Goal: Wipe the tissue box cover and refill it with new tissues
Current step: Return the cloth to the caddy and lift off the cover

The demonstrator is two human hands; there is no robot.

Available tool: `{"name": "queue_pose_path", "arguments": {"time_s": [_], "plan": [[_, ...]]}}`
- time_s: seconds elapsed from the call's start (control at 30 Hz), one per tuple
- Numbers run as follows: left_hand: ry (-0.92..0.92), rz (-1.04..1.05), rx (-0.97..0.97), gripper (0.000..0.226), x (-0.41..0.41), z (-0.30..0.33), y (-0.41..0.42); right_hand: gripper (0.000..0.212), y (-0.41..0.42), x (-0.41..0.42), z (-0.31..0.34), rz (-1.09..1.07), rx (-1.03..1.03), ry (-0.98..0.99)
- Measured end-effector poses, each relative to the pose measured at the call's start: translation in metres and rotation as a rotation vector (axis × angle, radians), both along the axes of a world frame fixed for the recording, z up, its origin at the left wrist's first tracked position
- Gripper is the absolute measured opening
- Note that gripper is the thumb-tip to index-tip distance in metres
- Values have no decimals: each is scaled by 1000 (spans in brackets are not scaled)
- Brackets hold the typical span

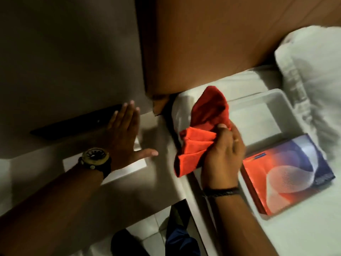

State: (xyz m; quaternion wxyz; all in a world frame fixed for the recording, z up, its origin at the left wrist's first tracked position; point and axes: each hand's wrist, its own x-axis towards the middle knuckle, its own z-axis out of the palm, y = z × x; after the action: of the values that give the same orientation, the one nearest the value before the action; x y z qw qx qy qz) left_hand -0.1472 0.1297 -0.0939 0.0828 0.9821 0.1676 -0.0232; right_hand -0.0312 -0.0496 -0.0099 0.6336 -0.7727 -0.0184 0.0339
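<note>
My right hand [223,156] grips a bunched red cloth [195,150] above the edge of the bed. To its right, an open grey-white rectangular box [258,97], shaped like a tray, lies on the bed. An orange and blue pack of tissues [287,172] lies in its near end. My left hand [125,133], with a watch on the wrist, is held flat with straight fingers over a white flat rectangle [127,169] on the bedside surface [144,191]. I cannot tell whether the palm touches it.
A long black flat object [73,126] lies at the back of the bedside surface by the wall. A brown headboard [203,43] stands behind the bed and a white pillow [313,80] lies at the right. Floor tiles [147,228] and my legs show below.
</note>
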Motion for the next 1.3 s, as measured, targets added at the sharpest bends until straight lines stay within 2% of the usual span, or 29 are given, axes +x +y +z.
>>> {"name": "queue_pose_path", "arguments": {"time_s": [0.13, 0.27, 0.37, 0.47, 0.53, 0.67, 0.8, 0.93, 1.0, 1.13, 1.3], "plan": [[-61, -172, 8, 120, 78, 38, -35, 25, -49, 51, 49, -78, -170, -103], [-90, -371, 24, 121, 140, 52, -68, 33, -72, 101, 43, -217, -353, -80], [-71, -477, 19, 124, 166, 43, -85, 35, -59, 130, 2, -90, -555, 45], [-15, -469, 8, 131, 174, 31, -88, 55, -45, 144, -37, 221, -742, 254], [5, -474, 7, 135, 176, 27, -86, 61, -51, 148, -49, 334, -819, 240], [-5, -485, -5, 135, 176, 25, -85, 78, -62, 150, -54, 369, -1042, 115], [13, -479, -4, 134, 175, 24, -85, 93, -49, 156, -67, 492, -1204, 203], [10, -475, -28, 134, 177, 22, -84, 117, -56, 168, -73, 371, -1256, 354], [3, -469, -52, 134, 176, 19, -84, 121, -53, 167, -74, 338, -1267, 374], [-21, -458, -74, 133, 174, 18, -85, 118, -41, 161, -80, 286, -1270, 350], [-36, -442, -79, 131, 170, 31, -83, 108, -49, 164, -59, 319, -1170, 378]]}}
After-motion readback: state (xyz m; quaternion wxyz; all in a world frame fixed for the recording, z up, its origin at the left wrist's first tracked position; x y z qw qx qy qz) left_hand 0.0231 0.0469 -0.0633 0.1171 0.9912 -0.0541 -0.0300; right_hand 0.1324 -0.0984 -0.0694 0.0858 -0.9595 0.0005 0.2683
